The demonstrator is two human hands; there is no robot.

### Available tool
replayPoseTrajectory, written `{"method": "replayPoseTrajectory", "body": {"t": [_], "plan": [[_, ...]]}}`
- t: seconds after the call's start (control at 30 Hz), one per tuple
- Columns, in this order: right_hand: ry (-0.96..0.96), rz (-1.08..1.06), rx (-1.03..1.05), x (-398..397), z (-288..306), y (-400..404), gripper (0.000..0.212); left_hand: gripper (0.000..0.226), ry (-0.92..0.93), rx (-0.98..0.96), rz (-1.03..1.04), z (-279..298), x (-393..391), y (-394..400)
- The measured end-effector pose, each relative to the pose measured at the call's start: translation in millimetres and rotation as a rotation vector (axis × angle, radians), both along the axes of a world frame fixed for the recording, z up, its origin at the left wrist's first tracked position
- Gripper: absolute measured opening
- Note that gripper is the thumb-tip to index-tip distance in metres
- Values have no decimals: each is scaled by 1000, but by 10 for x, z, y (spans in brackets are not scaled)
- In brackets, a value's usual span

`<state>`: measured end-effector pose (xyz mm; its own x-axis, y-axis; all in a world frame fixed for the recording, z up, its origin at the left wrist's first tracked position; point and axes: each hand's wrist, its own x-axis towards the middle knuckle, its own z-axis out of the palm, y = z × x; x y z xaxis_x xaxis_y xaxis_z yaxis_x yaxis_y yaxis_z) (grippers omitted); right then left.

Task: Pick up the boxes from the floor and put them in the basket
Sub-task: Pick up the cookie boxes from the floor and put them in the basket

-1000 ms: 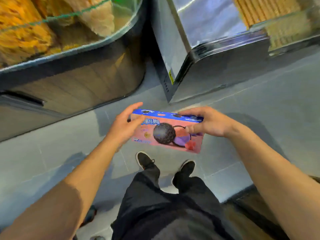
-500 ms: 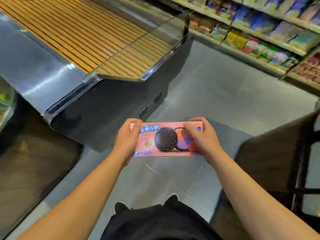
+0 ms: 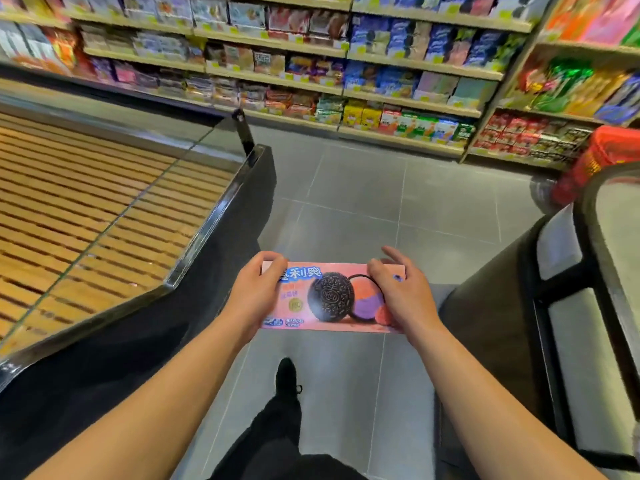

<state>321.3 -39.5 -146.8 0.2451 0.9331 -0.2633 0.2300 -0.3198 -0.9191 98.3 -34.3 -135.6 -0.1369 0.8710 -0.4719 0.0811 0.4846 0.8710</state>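
With my left hand [image 3: 254, 299] and right hand [image 3: 403, 296] clamped on the pink cookie box [image 3: 332, 296], I'm mid-carry; next, I reckon, the red basket [image 3: 602, 161] at two o'clock.

A grocery shop aisle: long pale wooden shelves [image 3: 412, 98] carry rows of colourful snack packets with yellow price tags, a black display counter with a slatted wooden top [image 3: 86, 216] stands left, over grey floor tiles [image 3: 363, 202].

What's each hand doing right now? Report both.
Left hand: closed on the left end of the pink cookie box.
Right hand: closed on the box's right end, index finger lifted.
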Motion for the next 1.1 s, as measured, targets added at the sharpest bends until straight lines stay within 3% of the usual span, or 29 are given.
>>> {"method": "replayPoseTrajectory", "body": {"t": [0.27, 0.5, 0.67, 0.8, 1.1], "plan": [[-49, -262, 37, 297, 28, 1145, 39, 19, -27, 15, -215, 56, 395, 1703], [-57, -470, 47, 956, 82, 2038, 48, 13, 16, 25, -399, 180, 1226, 3001], [-63, -515, 87, 1876, 166, 2964, 53, 15, 67, 121, -506, 348, 2190, 4081], [-73, -537, 150, 2766, 421, 3737, 39, 14, 42, 179, -504, 644, 3068, 4860], [-56, -638, 176, 4322, 743, 5055, 34, 15, -1, 231, -571, 912, 4718, 6328]]}}
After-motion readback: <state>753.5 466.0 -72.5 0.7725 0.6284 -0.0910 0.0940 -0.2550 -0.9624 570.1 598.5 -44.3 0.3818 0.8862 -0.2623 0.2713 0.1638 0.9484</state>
